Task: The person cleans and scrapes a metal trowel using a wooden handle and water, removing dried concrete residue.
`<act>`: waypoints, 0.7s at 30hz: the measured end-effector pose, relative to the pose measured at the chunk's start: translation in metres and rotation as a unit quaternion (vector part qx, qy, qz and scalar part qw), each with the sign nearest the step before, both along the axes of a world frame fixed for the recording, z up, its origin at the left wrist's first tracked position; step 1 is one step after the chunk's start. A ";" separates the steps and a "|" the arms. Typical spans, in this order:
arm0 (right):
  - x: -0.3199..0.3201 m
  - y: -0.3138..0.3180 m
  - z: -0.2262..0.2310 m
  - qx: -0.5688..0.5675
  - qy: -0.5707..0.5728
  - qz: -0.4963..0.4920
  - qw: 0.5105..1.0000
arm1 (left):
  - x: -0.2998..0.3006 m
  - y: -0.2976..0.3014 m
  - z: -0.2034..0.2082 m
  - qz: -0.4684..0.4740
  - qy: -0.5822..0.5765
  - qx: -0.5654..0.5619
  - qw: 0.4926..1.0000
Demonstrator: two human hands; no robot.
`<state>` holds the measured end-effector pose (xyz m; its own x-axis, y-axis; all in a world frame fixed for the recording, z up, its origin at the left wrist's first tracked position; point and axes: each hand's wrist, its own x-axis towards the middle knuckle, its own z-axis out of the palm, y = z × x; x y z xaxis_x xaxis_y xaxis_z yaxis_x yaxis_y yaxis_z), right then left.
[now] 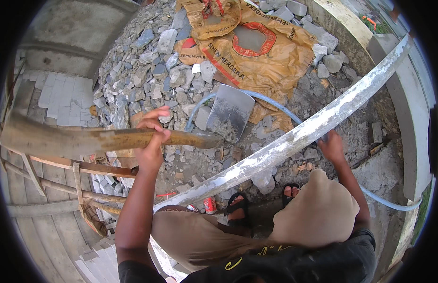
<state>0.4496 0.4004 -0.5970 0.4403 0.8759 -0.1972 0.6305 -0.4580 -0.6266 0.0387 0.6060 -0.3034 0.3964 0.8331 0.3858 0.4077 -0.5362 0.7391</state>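
My left hand (152,140) is around the wooden handle of a hoe (181,137), some fingers raised off it. The handle runs in from the left. The hoe's wide grey metal blade (232,111) rests on the rubble, with wet-looking grit near its lower edge. My right hand (331,147) reaches down just past a long, white-stained pole (294,140), which slants across the view. Its fingers look curled, but the pole partly hides them and something dark at their tips. A pale blue hose (275,104) loops behind the blade and passes under the pole near that hand.
Broken stones (148,70) are heaped at the far left. Torn brown cement bags (271,61) lie beyond the blade. A concrete ledge (410,122) borders the right. Wooden poles (101,193) lie left of me. My sandalled feet (237,207) stand near a crushed red can (210,205).
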 end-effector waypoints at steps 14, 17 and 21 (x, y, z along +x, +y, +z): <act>-0.091 0.095 0.007 0.082 0.459 0.027 0.884 | 0.114 -0.007 -0.009 0.137 -0.373 -0.222 0.890; -0.066 0.111 -0.016 0.052 0.192 0.069 0.978 | 0.139 -0.006 -0.030 0.153 -0.377 -0.236 0.883; -0.051 0.124 -0.052 0.129 0.223 0.067 0.964 | 0.152 0.001 -0.038 0.100 -0.324 -0.224 0.914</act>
<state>0.3984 0.5239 -0.6485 0.2415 0.9643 -0.1091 0.3155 -0.1843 -0.9309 0.1910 0.6072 -0.3417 0.0287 0.9956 0.0890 -0.1374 -0.0842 0.9869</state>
